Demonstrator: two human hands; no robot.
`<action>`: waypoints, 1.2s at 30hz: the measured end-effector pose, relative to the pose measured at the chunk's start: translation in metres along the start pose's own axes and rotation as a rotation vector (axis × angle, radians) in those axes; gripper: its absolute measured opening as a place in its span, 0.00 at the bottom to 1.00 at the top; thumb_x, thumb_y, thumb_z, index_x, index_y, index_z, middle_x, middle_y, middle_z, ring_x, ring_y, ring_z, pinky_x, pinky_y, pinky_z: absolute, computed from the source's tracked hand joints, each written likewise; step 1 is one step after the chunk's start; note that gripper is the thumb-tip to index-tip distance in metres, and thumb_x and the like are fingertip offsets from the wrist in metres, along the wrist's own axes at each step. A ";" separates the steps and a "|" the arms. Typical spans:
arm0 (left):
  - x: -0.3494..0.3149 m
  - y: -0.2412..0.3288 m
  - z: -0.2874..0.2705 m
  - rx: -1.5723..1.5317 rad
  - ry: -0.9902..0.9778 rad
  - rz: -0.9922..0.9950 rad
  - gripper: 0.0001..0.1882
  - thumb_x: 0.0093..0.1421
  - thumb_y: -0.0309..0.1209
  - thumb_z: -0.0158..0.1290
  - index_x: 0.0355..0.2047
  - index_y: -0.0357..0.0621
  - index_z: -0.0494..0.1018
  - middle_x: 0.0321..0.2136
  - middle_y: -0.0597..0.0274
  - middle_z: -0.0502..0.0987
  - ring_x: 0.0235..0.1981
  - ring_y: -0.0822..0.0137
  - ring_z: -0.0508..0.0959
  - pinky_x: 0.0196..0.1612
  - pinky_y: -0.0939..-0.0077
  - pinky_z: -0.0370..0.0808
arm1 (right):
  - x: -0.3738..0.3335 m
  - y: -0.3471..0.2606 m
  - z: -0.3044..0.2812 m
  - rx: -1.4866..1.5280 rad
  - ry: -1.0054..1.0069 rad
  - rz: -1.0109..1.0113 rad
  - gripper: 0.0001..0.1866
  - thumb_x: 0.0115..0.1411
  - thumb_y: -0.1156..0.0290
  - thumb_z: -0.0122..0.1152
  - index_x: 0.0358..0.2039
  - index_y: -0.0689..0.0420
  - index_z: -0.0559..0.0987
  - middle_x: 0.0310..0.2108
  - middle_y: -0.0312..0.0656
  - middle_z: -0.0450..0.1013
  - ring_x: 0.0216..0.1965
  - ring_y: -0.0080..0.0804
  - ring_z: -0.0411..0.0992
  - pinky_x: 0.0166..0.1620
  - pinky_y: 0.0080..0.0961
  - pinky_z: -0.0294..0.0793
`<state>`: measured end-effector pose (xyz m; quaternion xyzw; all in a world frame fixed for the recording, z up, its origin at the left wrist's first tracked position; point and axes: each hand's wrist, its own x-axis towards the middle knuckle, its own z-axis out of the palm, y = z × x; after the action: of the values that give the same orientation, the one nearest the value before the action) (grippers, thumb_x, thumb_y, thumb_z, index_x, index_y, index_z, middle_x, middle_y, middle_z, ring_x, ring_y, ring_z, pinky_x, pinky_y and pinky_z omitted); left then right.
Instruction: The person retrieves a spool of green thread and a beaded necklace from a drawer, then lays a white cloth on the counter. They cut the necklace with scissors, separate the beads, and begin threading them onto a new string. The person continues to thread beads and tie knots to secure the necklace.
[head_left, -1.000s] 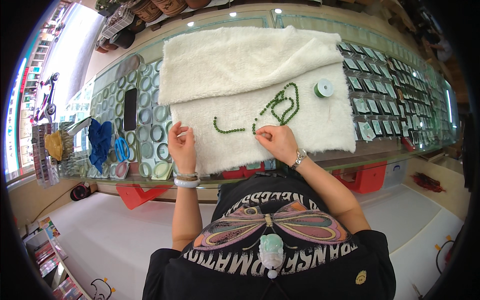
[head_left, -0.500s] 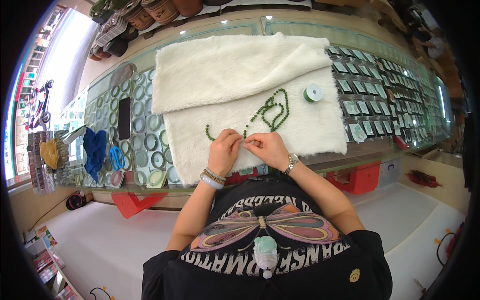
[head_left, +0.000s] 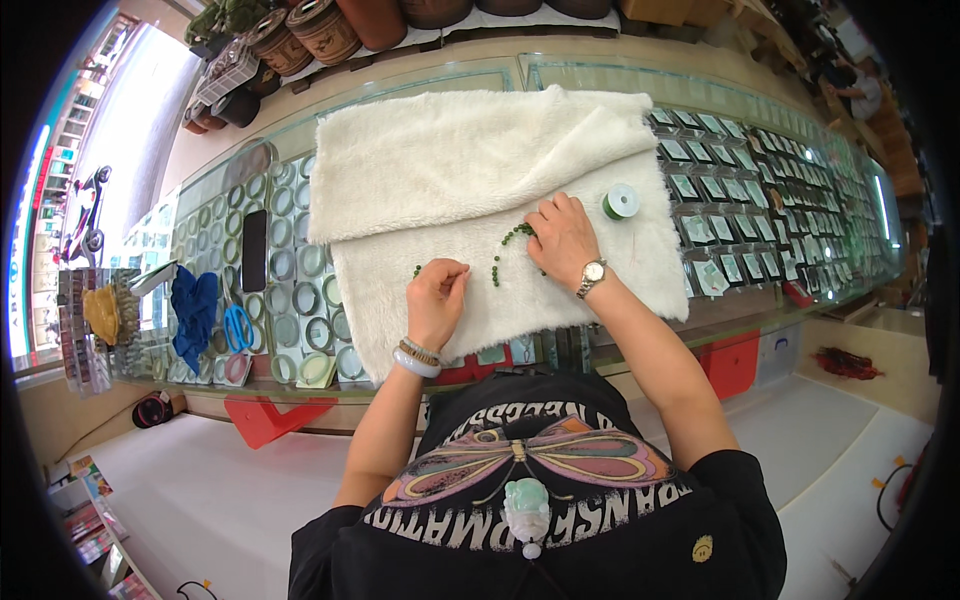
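- While the left hand [head_left: 436,305] and the right hand [head_left: 563,240] are held apart from each other, both are placed over a cream fleece cloth [head_left: 540,302].
- On the left, thumb and forefinger are pinched together; whether anything fine is held between them cannot be told.
- On the right, the fingers are curved down over the green beads [head_left: 496,271], which are partly hidden; whether any are gripped cannot be told.
- Between the hands, a curved row of these beads is laid out.
- Beyond the right hand, a thread spool [head_left: 620,201] is set on the cloth.
- Further left, a dark phone [head_left: 255,250] and blue-handled scissors [head_left: 238,328] are placed above rows of bangles [head_left: 283,263].
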<state>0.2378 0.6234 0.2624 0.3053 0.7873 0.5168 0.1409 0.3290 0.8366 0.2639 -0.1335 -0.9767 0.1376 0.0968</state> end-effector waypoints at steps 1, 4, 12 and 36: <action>0.004 0.000 0.000 0.005 0.010 0.007 0.02 0.57 0.20 0.57 0.32 0.34 0.77 0.28 0.58 0.79 0.26 0.72 0.79 0.31 0.80 0.76 | 0.001 0.002 -0.001 -0.012 -0.001 0.000 0.12 0.48 0.71 0.63 0.35 0.55 0.83 0.35 0.39 0.74 0.42 0.37 0.65 0.47 0.34 0.66; 0.016 -0.002 0.003 0.023 0.041 0.003 0.03 0.57 0.21 0.58 0.32 0.35 0.77 0.28 0.59 0.80 0.25 0.73 0.79 0.31 0.81 0.75 | 0.004 0.009 -0.017 0.111 -0.005 0.020 0.08 0.50 0.66 0.66 0.30 0.54 0.84 0.28 0.36 0.74 0.37 0.36 0.67 0.44 0.34 0.66; 0.047 -0.006 0.024 0.066 0.076 0.008 0.03 0.57 0.22 0.57 0.32 0.35 0.78 0.28 0.57 0.80 0.25 0.70 0.79 0.30 0.78 0.76 | 0.024 0.022 -0.122 0.402 0.191 0.072 0.12 0.55 0.61 0.65 0.27 0.56 0.85 0.18 0.39 0.74 0.27 0.37 0.67 0.36 0.34 0.65; 0.120 0.125 0.038 -0.252 -0.237 0.196 0.18 0.58 0.27 0.58 0.49 0.38 0.75 0.32 0.57 0.80 0.26 0.76 0.76 0.31 0.81 0.73 | 0.091 0.016 -0.205 0.883 -0.381 -0.141 0.17 0.70 0.64 0.47 0.51 0.61 0.75 0.20 0.29 0.67 0.24 0.13 0.65 0.29 0.15 0.67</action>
<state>0.2075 0.7613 0.3700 0.4190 0.6610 0.5829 0.2188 0.2926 0.9271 0.4665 0.0142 -0.8320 0.5539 -0.0273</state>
